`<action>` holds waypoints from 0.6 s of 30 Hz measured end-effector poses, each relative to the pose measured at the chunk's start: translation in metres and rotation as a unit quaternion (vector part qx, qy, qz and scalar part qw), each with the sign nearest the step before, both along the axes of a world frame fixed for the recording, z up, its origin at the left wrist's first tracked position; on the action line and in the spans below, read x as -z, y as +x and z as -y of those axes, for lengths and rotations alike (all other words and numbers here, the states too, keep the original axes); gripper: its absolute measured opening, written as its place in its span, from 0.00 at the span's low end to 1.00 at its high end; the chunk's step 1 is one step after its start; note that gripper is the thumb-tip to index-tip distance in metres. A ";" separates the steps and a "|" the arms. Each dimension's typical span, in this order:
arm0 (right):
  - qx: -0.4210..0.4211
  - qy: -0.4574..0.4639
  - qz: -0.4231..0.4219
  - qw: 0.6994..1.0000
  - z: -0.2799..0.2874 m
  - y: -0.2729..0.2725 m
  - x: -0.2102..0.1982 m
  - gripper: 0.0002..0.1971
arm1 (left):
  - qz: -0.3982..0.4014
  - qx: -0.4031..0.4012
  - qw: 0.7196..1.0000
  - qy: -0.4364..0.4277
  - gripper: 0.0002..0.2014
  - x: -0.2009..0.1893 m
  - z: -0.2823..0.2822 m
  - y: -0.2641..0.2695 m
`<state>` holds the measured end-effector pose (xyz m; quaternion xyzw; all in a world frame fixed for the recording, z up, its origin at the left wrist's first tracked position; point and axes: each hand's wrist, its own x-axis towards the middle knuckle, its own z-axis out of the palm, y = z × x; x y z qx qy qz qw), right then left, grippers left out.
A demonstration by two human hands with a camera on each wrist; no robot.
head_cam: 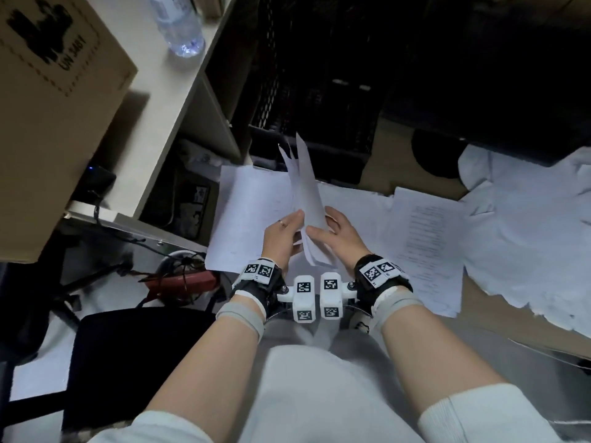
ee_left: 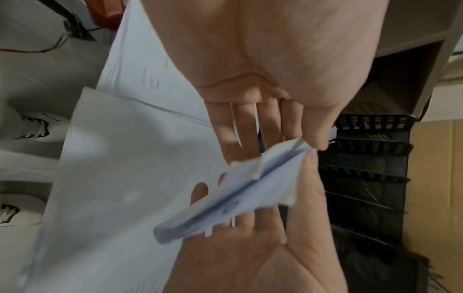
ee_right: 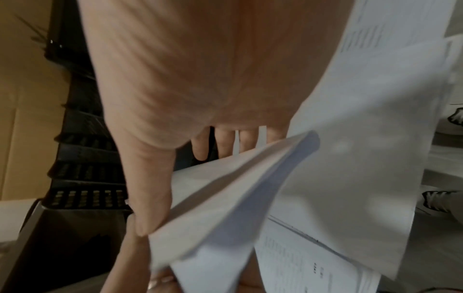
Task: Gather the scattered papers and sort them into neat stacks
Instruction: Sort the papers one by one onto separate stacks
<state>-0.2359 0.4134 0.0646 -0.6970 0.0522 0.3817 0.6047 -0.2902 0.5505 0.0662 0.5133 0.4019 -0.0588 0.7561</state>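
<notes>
It is a dim corner under a pale bench (head_cam: 179, 100), with brown cardboard (head_cam: 393, 167) spread over the floor and white sheets strewn across it. A brown carton (head_cam: 48, 123) and a clear water bottle (head_cam: 180, 25) stand on the bench, up and to the left of the hands. Straight ahead of the hands sits a black mesh tray rack (head_cam: 313, 91), its tiers showing plainly in both wrist views.

The left hand (head_cam: 281, 236) and the right hand (head_cam: 340, 235) meet around a small bundle of papers (head_cam: 305, 199), held up on edge so its far end points away toward the rack. The sheets are not squared; their far corners fan apart. The left hand's fingers (ee_left: 250, 126) lie nearly straight along one face of the bundle with the thumb (ee_left: 318, 136) pressed at its edge, so it grips the bundle between thumb and fingers. The right hand holds the other side, thumb (ee_right: 150, 198) laid along the paper and fingers behind it.

Below the hands a large blank sheet (head_cam: 246, 219) lies flat on the floor. Just to the right of the right hand lies a printed page (head_cam: 425, 247), and farther right a rumpled heap of sheets (head_cam: 527, 244). To the left of the left hand, a red object (head_cam: 188, 282) tangled in black cables sits on the floor beside a dark chair seat (head_cam: 128, 356).
</notes>
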 end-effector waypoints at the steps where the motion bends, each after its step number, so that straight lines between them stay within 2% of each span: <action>1: 0.007 0.006 -0.002 1.000 0.005 -0.001 -0.001 0.43 | 0.003 0.011 1.000 0.006 0.17 -0.003 0.005 0.002; 3: 0.024 0.020 -0.018 0.999 0.014 -0.003 -0.001 0.49 | 0.010 0.037 0.999 0.017 0.08 -0.007 0.014 0.006; 4: 0.035 0.029 -0.025 0.999 0.020 -0.003 0.000 0.48 | 0.014 0.046 0.999 0.020 0.03 -0.012 0.019 0.009; 8: 0.067 0.058 -0.046 0.995 0.031 -0.002 -0.009 0.34 | 0.041 0.094 0.994 0.047 0.09 -0.012 0.030 0.012; 10: 0.109 0.060 -0.070 0.990 0.036 0.000 -0.007 0.34 | 0.052 0.108 0.991 0.065 0.13 -0.010 0.032 0.012; 12: 0.142 -0.003 -0.049 0.989 0.042 0.002 -0.002 0.31 | 0.055 0.104 0.990 0.084 0.15 -0.012 0.033 0.013; 15: 0.191 -0.130 0.008 0.973 0.059 0.002 0.014 0.17 | 0.049 0.084 0.990 0.102 0.14 -0.013 0.027 0.015; 18: 0.219 -0.201 0.029 0.954 0.075 -0.001 0.023 0.18 | 0.033 0.067 0.990 0.122 0.11 -0.008 0.018 0.016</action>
